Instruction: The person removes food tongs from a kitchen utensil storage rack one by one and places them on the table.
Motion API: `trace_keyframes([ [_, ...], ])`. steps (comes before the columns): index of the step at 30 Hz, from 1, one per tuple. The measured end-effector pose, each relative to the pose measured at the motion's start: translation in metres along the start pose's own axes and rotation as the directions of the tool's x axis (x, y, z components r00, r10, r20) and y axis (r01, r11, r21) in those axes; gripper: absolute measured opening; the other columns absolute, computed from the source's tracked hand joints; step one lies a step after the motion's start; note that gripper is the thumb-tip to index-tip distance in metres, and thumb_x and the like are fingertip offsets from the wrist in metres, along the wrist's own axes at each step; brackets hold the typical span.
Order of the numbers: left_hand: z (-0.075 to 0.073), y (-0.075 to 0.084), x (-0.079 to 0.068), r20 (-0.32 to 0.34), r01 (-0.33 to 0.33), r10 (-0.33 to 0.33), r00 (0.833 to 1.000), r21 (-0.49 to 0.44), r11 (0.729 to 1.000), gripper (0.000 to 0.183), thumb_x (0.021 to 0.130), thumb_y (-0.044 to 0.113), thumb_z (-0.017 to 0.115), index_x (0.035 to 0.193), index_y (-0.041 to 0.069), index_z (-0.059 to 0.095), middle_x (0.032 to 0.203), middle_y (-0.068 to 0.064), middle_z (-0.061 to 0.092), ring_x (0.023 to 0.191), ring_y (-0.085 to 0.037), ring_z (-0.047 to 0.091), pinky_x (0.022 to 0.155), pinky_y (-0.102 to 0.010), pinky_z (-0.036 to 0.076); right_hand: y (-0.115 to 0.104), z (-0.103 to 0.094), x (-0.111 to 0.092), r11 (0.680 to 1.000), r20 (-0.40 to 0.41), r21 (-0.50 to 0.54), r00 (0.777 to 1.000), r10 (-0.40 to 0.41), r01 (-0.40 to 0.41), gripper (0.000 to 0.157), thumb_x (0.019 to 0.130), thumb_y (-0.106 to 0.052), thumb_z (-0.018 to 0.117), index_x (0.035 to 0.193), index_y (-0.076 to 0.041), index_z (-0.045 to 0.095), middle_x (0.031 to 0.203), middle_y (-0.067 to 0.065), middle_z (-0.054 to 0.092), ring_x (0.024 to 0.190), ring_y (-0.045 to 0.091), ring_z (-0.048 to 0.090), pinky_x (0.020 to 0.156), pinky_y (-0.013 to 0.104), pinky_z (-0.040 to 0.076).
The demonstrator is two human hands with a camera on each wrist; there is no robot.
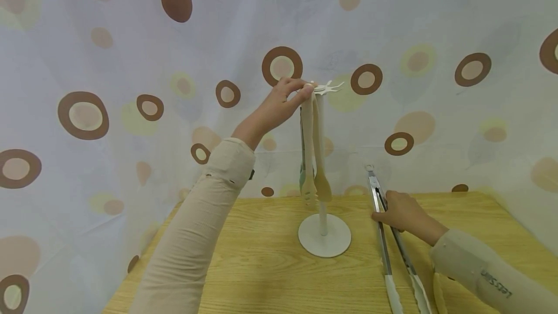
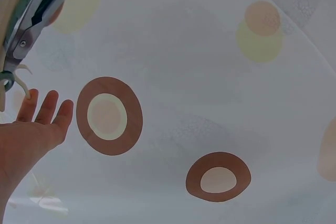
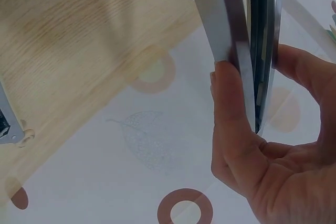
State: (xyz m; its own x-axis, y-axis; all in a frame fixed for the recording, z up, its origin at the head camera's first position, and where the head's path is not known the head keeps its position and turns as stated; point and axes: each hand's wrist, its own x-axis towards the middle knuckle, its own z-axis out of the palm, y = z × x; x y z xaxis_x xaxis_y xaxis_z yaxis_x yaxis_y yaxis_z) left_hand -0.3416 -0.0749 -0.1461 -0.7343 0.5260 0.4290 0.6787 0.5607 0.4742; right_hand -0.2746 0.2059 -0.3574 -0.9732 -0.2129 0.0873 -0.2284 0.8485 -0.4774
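Observation:
A white utensil stand [image 1: 324,234] with branching hooks at its top stands on the table. My left hand [image 1: 283,103] is up at those hooks, thumb and finger pinching the top of a hanging cream slotted fork [image 1: 308,159]. Beside the fork hangs a cream spoon [image 1: 322,185], and behind it a green-headed utensil [image 1: 302,173]. Metal-and-green tongs [image 2: 23,43] appear above my left fingers in the left wrist view. My right hand [image 1: 405,212] grips long metal tongs [image 1: 383,246] with white scalloped tips, its thumb and fingers on opposite arms. The arms spread apart toward the tips.
A yellowish scalloped piece [image 1: 439,294] lies on the wooden table [image 1: 261,265], partly behind the right sleeve. A patterned curtain [image 1: 131,38] hangs directly behind the table's back edge and along its sides. A metal corner [image 3: 9,124] shows at the right wrist view's left edge.

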Motion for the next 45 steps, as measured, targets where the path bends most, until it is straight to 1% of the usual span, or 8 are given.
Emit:
trace_keyframes([
  [4, -0.001, 0.0, 0.0, 0.001, -0.001, 0.001, 1.0, 0.0, 1.0, 0.043, 0.103, 0.042, 0.039, 0.138, 0.018, 0.052, 0.143, -0.006, 0.035, 0.132, -0.025, 0.033, 0.108, -0.044, 0.029, 0.003, 0.001, 0.002, 1.0, 0.001, -0.005, 1.0, -0.006, 0.006, 0.033, 0.085, -0.022, 0.068, 0.076, 0.002, 0.047, 0.052, 0.006, 0.049, 0.039, 0.014, 0.049, 0.043, 0.028, 0.04],
  [8, 0.0, -0.001, 0.0, 0.002, -0.002, 0.002, 1.0, 0.002, 1.0, 0.044, 0.103, 0.042, 0.039, 0.138, 0.018, 0.051, 0.143, -0.006, 0.035, 0.132, -0.025, 0.034, 0.108, -0.044, 0.029, 0.004, 0.004, 0.004, 1.0, 0.003, -0.022, 1.0, -0.001, 0.001, 0.036, 0.084, -0.022, 0.069, 0.06, -0.005, 0.048, 0.042, 0.0, 0.046, 0.035, 0.011, 0.046, 0.04, 0.024, 0.038],
  [11, 0.0, -0.001, 0.0, 0.001, -0.006, 0.006, 1.0, 0.002, 1.0, 0.044, 0.104, 0.041, 0.038, 0.139, 0.018, 0.051, 0.143, -0.007, 0.035, 0.132, -0.026, 0.034, 0.108, -0.044, 0.029, 0.006, 0.007, 0.006, 1.0, 0.011, -0.024, 1.0, 0.007, -0.007, 0.038, 0.083, -0.021, 0.069, 0.055, -0.008, 0.048, 0.04, -0.003, 0.044, 0.034, 0.009, 0.044, 0.039, 0.022, 0.036],
  [16, 0.0, -0.001, 0.001, -0.003, -0.005, 0.005, 1.0, 0.002, 1.0, 0.044, 0.104, 0.041, 0.038, 0.139, 0.017, 0.051, 0.142, -0.007, 0.035, 0.131, -0.024, 0.035, 0.108, -0.042, 0.029, 0.009, 0.009, 0.009, 1.0, 0.011, -0.022, 1.0, 0.0, 0.0, 0.034, 0.084, -0.021, 0.069, 0.061, -0.006, 0.048, 0.041, -0.001, 0.046, 0.034, 0.009, 0.043, 0.04, 0.024, 0.037],
  [23, 0.001, 0.0, 0.0, -0.007, 0.005, -0.005, 1.0, 0.009, 1.0, 0.044, 0.104, 0.041, 0.038, 0.138, 0.017, 0.051, 0.142, -0.006, 0.036, 0.129, -0.022, 0.035, 0.108, -0.042, 0.029, 0.009, 0.015, 0.011, 1.0, 0.007, -0.013, 1.0, 0.022, -0.022, 0.033, 0.083, -0.017, 0.068, 0.061, -0.007, 0.046, 0.044, 0.0, 0.046, 0.036, 0.009, 0.042, 0.039, 0.021, 0.034],
  [32, 0.0, 0.001, 0.0, -0.005, 0.009, -0.009, 1.0, 0.005, 1.0, 0.043, 0.103, 0.042, 0.039, 0.137, 0.018, 0.052, 0.142, -0.006, 0.036, 0.129, -0.023, 0.036, 0.107, -0.041, 0.03, 0.009, 0.021, 0.012, 0.998, -0.001, -0.051, 0.999, 0.032, -0.032, 0.034, 0.084, -0.019, 0.069, 0.06, -0.007, 0.047, 0.049, 0.001, 0.046, 0.038, 0.01, 0.043, 0.039, 0.022, 0.035],
  [39, 0.0, 0.0, 0.001, -0.005, 0.004, -0.004, 1.0, -0.017, 1.0, 0.042, 0.103, 0.042, 0.04, 0.135, 0.018, 0.054, 0.141, -0.006, 0.035, 0.131, -0.027, 0.035, 0.108, -0.045, 0.029, 0.012, 0.028, 0.017, 0.997, 0.001, -0.06, 0.999, 0.041, -0.041, 0.037, 0.084, -0.018, 0.069, 0.057, -0.011, 0.045, 0.048, -0.002, 0.04, 0.04, 0.009, 0.039, 0.04, 0.022, 0.033],
  [45, 0.0, 0.0, 0.0, -0.005, 0.002, -0.002, 1.0, -0.012, 1.0, 0.043, 0.103, 0.041, 0.039, 0.136, 0.017, 0.053, 0.141, -0.006, 0.035, 0.131, -0.027, 0.035, 0.108, -0.044, 0.029, 0.014, 0.032, 0.02, 0.996, 0.018, -0.083, 0.999, 0.045, -0.043, 0.039, 0.084, -0.019, 0.07, 0.056, -0.013, 0.043, 0.049, -0.004, 0.035, 0.043, 0.008, 0.032, 0.042, 0.022, 0.03],
])
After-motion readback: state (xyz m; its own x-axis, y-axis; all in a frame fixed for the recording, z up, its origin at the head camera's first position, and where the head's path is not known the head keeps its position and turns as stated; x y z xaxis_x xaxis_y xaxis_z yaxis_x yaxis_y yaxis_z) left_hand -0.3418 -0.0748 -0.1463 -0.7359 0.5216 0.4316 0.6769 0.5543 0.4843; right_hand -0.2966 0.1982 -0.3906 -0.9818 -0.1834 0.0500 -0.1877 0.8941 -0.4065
